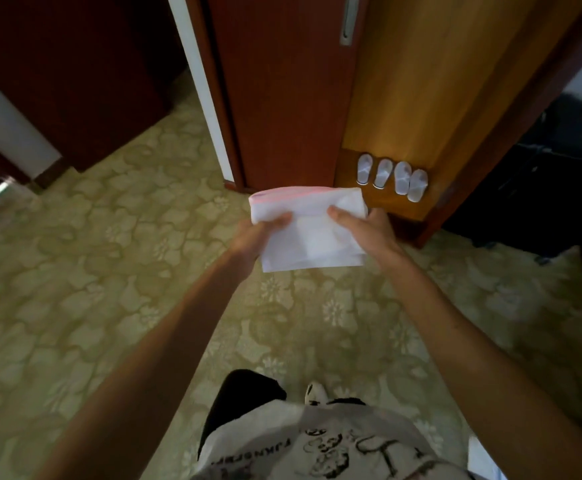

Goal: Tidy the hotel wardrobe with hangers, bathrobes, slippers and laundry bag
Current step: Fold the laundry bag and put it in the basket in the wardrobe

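Head view, what's held?
— A folded white laundry bag (308, 230), thin and creased with a pink top edge, above the patterned carpet (109, 271). Left hand (258, 237) and right hand (369, 233) each pinch a side, fingers curled.
— Room ahead?
— Open wardrobe floor (362, 199); four white slippers (391, 176) in a row.

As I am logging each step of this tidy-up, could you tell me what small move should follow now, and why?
Probably carry the folded laundry bag forward into the wardrobe: both the left hand and right hand already pinch it flat, and the slippers already stand in a row on the wardrobe floor.
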Demonstrator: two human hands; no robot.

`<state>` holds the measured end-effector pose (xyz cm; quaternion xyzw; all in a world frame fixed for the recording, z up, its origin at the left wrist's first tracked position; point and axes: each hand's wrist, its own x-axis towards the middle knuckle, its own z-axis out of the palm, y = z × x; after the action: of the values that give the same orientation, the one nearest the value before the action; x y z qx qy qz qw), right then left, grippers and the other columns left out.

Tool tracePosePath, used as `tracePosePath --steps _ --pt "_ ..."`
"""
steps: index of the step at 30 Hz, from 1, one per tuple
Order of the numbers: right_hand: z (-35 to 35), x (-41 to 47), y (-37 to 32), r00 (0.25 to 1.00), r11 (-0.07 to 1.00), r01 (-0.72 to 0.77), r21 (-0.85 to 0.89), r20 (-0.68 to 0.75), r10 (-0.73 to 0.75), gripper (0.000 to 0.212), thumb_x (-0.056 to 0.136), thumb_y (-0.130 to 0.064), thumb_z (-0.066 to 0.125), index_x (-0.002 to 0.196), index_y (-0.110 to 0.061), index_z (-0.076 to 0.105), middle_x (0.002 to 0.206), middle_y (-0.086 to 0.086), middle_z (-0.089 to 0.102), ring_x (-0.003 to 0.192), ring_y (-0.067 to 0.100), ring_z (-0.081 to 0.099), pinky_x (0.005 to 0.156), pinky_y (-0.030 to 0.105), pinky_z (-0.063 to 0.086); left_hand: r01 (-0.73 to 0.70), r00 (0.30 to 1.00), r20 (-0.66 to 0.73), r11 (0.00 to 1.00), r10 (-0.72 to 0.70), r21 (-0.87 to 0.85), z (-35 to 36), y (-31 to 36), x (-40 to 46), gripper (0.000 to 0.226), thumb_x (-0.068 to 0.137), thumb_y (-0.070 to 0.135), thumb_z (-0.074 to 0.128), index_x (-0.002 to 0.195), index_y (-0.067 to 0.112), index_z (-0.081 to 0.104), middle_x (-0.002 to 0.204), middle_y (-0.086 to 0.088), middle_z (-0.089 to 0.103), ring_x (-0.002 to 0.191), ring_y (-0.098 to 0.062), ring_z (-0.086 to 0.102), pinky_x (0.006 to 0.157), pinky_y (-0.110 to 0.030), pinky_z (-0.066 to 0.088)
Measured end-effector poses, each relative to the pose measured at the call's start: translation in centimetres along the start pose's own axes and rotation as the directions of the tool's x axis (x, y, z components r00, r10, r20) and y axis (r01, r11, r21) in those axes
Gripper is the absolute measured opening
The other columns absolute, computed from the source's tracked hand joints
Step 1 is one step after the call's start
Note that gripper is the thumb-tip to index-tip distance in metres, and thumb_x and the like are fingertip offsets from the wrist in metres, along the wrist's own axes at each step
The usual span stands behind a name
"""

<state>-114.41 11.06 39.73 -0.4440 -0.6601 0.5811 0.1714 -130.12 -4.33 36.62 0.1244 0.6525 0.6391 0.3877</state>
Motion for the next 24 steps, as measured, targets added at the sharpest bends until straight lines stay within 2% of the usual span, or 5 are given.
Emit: tracePosePath --steps 6,11,15,22,24 --pt "7.1 13.1 -5.7 1.000 1.000 0.025 0.013 -0.011 -0.024 0.032 0.072 -0.049 0.084 0.084 -0.021 0.073 0.091 -0.005 0.077 0.083 0.012 0.073 0.080 0.037 0.060 -0.025 1.000 0.017 1.000 0.025 -0.015 -5.1 5.8 13.6 0.055 0.070 0.029 0.088 0.120 0.014 0.071 0.113 -0.006 0.076 0.103 -0.026 0.073 0.086 -0.048 0.061" --pt "12.7 22.8 -10.8 0.996 0.996 -0.011 0.090 -0.086 0.019 0.021 0.082 -0.039 0.081 0.080 -0.024 0.067 0.090 -0.006 0.073 0.079 0.005 0.068 0.069 0.022 0.056 -0.011 0.997 0.079 1.000 0.009 0.030 -8.5 11.6 26.3 0.044 0.074 0.027 0.089 0.112 0.013 0.073 0.110 -0.008 0.076 0.101 -0.029 0.073 0.087 -0.053 0.060" --pt "15.5 29.3 -14.0 0.985 0.994 -0.038 0.106 -0.161 0.055 0.022 0.082 -0.040 0.081 0.081 -0.021 0.068 0.090 -0.002 0.075 0.077 0.006 0.069 0.076 0.029 0.058 0.005 0.989 0.149 0.995 -0.020 0.102 -9.9 15.8 34.7 0.047 0.076 0.030 0.087 0.115 0.009 0.071 0.110 -0.010 0.076 0.099 -0.029 0.074 0.086 -0.051 0.061" --pt "15.8 40.3 -17.5 0.962 0.994 -0.045 0.095 -0.264 0.069 0.050 0.079 -0.049 0.080 0.111 -0.013 0.064 0.097 -0.005 0.071 0.084 0.006 0.067 0.051 0.008 0.046 0.035 0.973 0.221 0.988 -0.068 0.149 -8.2 20.2 47.3 0.033 0.076 0.029 0.088 0.100 0.012 0.074 0.102 -0.005 0.078 0.094 -0.024 0.075 0.087 -0.047 0.061" --pt "14.8 43.8 -18.4 0.959 0.995 -0.049 0.089 -0.275 0.072 0.041 0.084 -0.045 0.078 0.106 -0.014 0.063 0.089 -0.008 0.066 0.077 -0.001 0.061 0.044 0.003 0.040 0.037 0.972 0.224 0.990 -0.067 0.135 -7.0 20.9 50.7 0.033 0.077 0.027 0.088 0.101 0.010 0.074 0.100 -0.005 0.078 0.092 -0.024 0.076 0.085 -0.047 0.062"
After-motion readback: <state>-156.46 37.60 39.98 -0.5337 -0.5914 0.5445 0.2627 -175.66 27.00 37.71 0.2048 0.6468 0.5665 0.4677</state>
